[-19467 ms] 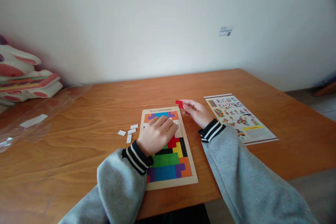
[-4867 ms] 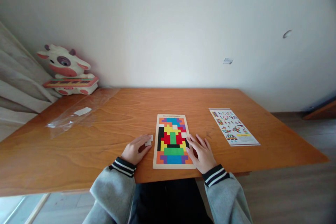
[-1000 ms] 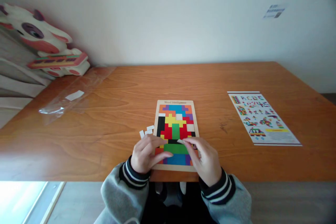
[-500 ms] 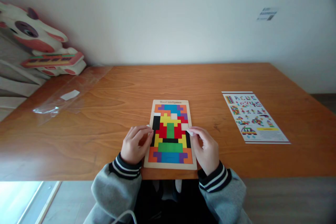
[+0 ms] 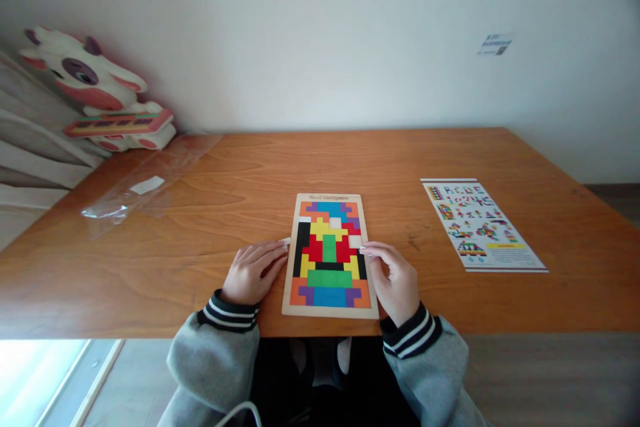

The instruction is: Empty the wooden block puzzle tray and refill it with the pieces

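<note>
A wooden block puzzle board (image 5: 287,312) with a pale frame lies flat at the table's front, filled with coloured blocks: orange, purple, blue, yellow, red, green, black and white. My left hand (image 5: 253,273) is beside its left edge, with a small white block (image 5: 286,241) at the pinched fingertips. Over the right edge, my right hand (image 5: 395,280) pinches another small white block (image 5: 364,251), mostly covered by the fingers. Light squares show on the board near its upper left, upper middle and right side; whether these are blocks or bare wood I cannot tell.
A printed pattern sheet (image 5: 500,258) lies on the wooden table (image 5: 350,160) to the right. A clear plastic bag (image 5: 120,203) with a white label is at the left. Behind it, a cow-shaped toy keyboard (image 5: 120,123) leans near the wall.
My left hand has moved left, off the board's edge, and its fingers lie flatter. My right hand stays at the right edge. The whole view has shifted slightly.
</note>
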The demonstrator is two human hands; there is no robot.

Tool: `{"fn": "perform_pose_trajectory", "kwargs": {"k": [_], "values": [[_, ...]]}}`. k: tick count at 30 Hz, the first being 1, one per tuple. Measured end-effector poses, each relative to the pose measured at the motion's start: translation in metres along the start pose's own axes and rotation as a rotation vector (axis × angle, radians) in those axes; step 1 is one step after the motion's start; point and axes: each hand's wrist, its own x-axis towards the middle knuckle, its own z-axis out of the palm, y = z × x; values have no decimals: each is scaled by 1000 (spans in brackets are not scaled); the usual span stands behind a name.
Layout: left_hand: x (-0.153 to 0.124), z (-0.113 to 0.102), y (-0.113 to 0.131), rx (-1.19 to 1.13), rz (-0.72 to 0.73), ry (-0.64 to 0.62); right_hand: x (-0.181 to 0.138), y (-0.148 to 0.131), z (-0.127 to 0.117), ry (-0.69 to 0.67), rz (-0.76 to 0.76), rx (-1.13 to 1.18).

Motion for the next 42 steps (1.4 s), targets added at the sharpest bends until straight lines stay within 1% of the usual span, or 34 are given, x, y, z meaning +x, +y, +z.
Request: {"fn": "perform_pose_trajectory", "kwargs": {"k": [4,8,14,20,24,27,30,34,40,42], "values": [[-1,3,0,-30,-6,23,-1,3,2,-8,-6,-40],[0,3,1,-73,3,51,-1,5,4,15,2,-53],[3,1,2,-53,-8,60,0,5,4,34,-13,-30],[2,2,1,-37,-18,45,0,2,4,19,30,-1],[2,2,0,-30,-21,37,-2,1,5,60,86,20],[2,2,0,-24,-23,32,-3,-1,3,79,99,25],[2,2,0,-24,-26,23,-2,-3,0,91,53,20],[2,3,0,-21,-28,22,0,-4,-1,108,-64,-49],[1,4,-1,-23,-42,-1,0,4,10,0,-241,-203],[0,4,-2,-20,-51,-18,0,6,13,-10,-279,-247]]}}
